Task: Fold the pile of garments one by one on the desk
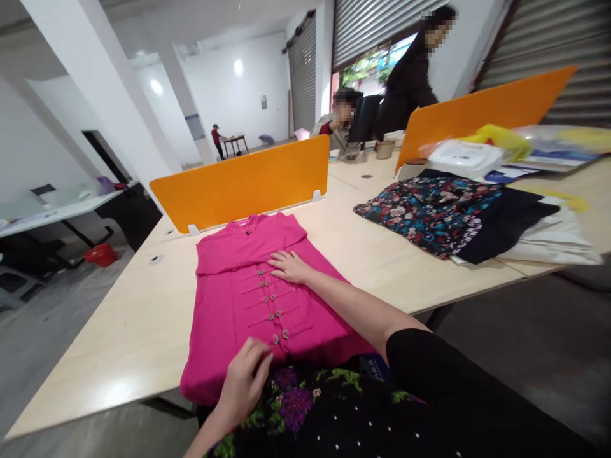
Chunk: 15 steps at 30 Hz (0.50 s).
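A bright pink short-sleeved shirt (214,318) lies front up on the table, its collar pointing away from me and its lower edge hanging over the near table edge. Down its front run pairs of round buttons (272,316) with corded loops. My right hand (289,266) lies flat on the upper chest, fingers spread, beside the top buttons. Over the shirt's lower left part is my left hand (247,372), its fingers loosely bent and the thumb apart, with nothing seen in it. Whether its fingertips touch the cloth I cannot tell.
Orange dividers (243,184) stand across the pale wooden table (128,318). To the right lie a folded floral garment (415,210), dark cloth (515,219) and a white plastic container (465,158). People are beyond the dividers. A red bucket (101,255) stands on the floor.
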Motion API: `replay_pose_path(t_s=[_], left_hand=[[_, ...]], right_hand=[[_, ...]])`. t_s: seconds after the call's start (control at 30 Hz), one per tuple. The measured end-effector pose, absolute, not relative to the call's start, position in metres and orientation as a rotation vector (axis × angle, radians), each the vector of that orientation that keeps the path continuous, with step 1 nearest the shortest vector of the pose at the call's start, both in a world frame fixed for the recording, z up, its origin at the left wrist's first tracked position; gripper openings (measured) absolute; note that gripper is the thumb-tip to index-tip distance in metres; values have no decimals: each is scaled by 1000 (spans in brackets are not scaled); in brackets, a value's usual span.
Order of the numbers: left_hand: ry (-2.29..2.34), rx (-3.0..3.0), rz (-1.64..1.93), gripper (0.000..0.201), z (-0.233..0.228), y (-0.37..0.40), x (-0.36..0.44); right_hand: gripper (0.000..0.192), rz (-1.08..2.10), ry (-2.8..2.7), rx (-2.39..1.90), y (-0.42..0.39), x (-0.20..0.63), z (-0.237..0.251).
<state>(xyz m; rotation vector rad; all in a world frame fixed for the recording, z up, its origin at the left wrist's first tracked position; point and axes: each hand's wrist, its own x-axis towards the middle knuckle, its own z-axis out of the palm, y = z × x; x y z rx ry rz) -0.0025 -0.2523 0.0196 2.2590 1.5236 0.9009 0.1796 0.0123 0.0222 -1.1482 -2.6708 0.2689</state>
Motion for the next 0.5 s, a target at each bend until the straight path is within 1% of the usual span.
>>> replay_pose_path(t_s=[0.07, 0.13, 0.2, 0.23, 0.3, 0.4, 0.5], left_hand=[[1745, 2179, 965, 23, 0, -265, -30], [1857, 2137, 902, 19, -16, -261, -53], [1966, 2056, 793, 11, -21, -239, -60], [2023, 1993, 731, 9, -20, -223, -58], [2107, 1859, 628, 17, -15, -190, -47], [2062, 1771, 675, 20, -12, -155, -36], [1989, 1693, 845, 15, -23, -160, -42]], right_hand=[[56, 407, -2581, -1111, 8, 186, 34], [58, 565, -2379, -1054, -5, 202, 51], [60, 684, -2137, -1009, -30, 233, 71], [60, 739, -2051, -995, -46, 254, 79], [57, 905, -1936, -1009, -80, 303, 88], [50, 1187, -1880, -1171, -125, 378, 77], [44, 1425, -1808, -1453, -156, 423, 39]])
